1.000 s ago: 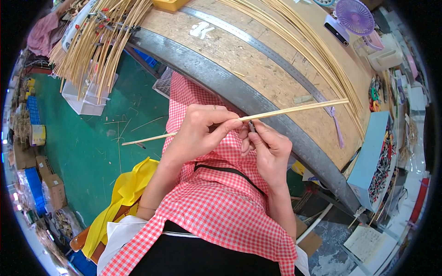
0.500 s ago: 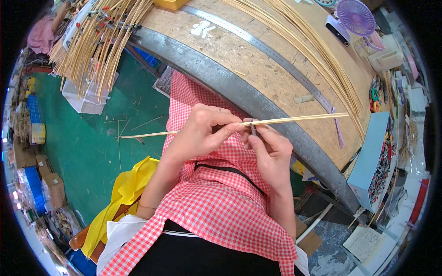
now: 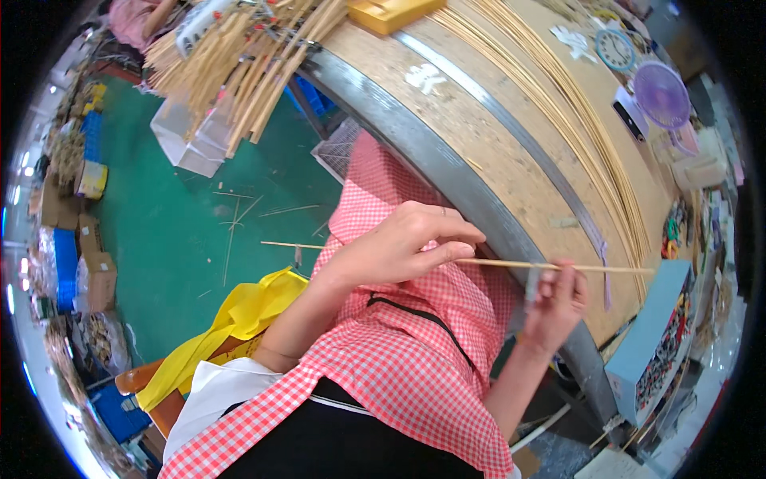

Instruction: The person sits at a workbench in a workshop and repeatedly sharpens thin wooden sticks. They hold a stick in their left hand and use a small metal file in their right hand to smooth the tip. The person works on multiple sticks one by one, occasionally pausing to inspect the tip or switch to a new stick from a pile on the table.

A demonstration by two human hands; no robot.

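Note:
A thin bamboo strip (image 3: 614, 270) runs crosswise in front of my apron, its right end over the workbench. My left hand (image 3: 411, 243) is closed in a pinch on its middle, thumb against the forefinger. Farther right, my right hand (image 3: 560, 302) has its fingertips at the strip, curled and slightly smeared by motion. Between those fingers is a small grey clip-like piece (image 3: 532, 281), too blurred to make out well. Left of my left wrist, another small clip (image 3: 298, 255) hangs at the strip's left part.
The workbench has a dark metal edge (image 3: 399, 120), a long steel ruler (image 3: 511, 120) and long bamboo strips (image 3: 582, 128). Clipped bamboo bundles (image 3: 271, 76) overhang at upper left. A pale blue box (image 3: 650, 339) of small clips and a purple fan (image 3: 662, 96) are at right.
My right hand has moved away from my left hand, rightward along the strip, taking the small grey piece with it. My left hand still pinches the strip. The whole view has shifted.

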